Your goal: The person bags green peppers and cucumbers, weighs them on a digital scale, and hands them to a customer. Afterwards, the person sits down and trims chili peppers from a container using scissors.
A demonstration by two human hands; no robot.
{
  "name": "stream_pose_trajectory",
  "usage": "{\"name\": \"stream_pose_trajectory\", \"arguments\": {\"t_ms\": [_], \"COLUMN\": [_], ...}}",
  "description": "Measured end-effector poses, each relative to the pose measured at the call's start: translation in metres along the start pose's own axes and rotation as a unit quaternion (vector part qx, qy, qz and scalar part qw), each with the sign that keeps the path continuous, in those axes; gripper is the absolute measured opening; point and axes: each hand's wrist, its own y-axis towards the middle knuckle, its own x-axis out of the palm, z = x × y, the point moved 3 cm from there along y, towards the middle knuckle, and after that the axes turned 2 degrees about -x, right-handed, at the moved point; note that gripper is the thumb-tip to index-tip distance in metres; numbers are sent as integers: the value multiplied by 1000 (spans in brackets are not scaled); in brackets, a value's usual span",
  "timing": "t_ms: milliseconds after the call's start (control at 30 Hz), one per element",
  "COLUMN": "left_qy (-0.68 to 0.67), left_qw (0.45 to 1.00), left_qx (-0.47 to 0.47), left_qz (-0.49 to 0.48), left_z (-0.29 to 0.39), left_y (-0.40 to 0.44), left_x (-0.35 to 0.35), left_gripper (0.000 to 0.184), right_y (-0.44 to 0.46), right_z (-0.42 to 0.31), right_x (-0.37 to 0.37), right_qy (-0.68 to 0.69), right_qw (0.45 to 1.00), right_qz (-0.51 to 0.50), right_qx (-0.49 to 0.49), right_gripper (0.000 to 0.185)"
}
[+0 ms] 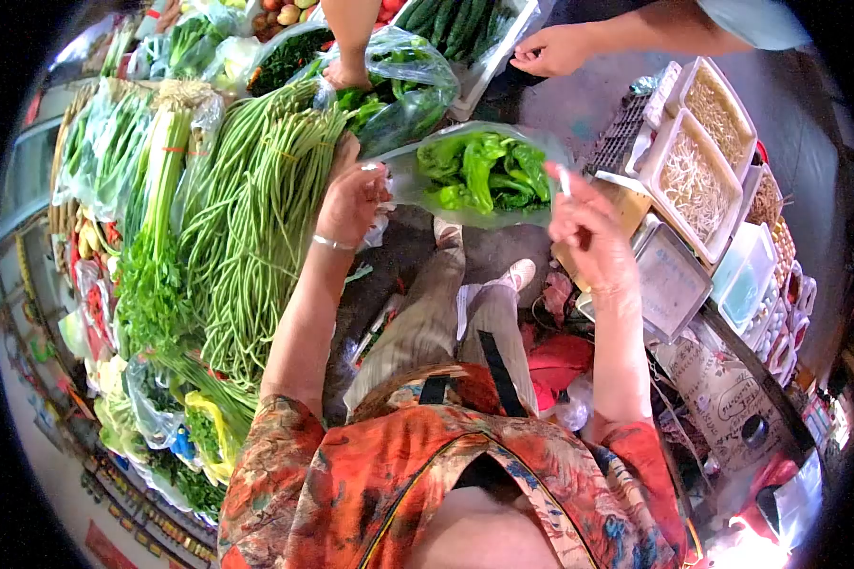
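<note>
Between my two hands hangs a clear plastic bag (403, 180) with green peppers (484, 171) inside. My left hand (356, 201) is closed on the bag's left edge, beside a large pile of long beans (256, 218). At the opposite side, my right hand (590, 228) grips the bag's right edge, with a white bit of it showing by the index finger. The bag's mouth is spread and faces up.
Another person's hand (348, 76) reaches into a larger bag of green peppers (417, 90). A second hand (550, 49) extends from the upper right, near a crate of cucumbers (455, 28). Trays of bean sprouts (693, 185) stand at right; celery (166, 180) lies left.
</note>
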Motion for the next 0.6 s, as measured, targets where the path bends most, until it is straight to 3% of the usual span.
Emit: {"name": "stream_pose_trajectory", "arguments": {"t_ms": [67,100,167,233,300,367,433,600], "left_qy": [-24,-58,43,32,-139,-93,-76,-102], "left_qw": [992,996,998,999,986,994,996,993], "left_qx": [125,64,41,39,81,62,56,60], "left_qz": [-16,-13,-35,-2,-35,-19,-7,2], "left_z": [13,-25,-4,-1,-3,0,-4,-11], "left_y": [-8,-33,-38,-28,-19,-27,-25,-23], "left_x": [4,28,50,38,21,30,27,13], "left_gripper": [23,23,23,24,17,15,14,20], "right_y": [14,-21,-5,-2,12,17,14,23], "right_z": [-4,-23,-17,-8,-9,-8,4,13], "right_x": [-24,-43,-33,-8,-42,-40,-23,-31], "right_qy": [104,162,-59,-9,126,122,14,54], "right_qw": [989,985,992,999,991,992,997,996], "right_qz": [44,51,107,41,38,41,71,73], "right_qx": [-94,-30,-20,16,-23,-15,32,20], "right_gripper": [47,43,41,43,43,43,44,41]}}
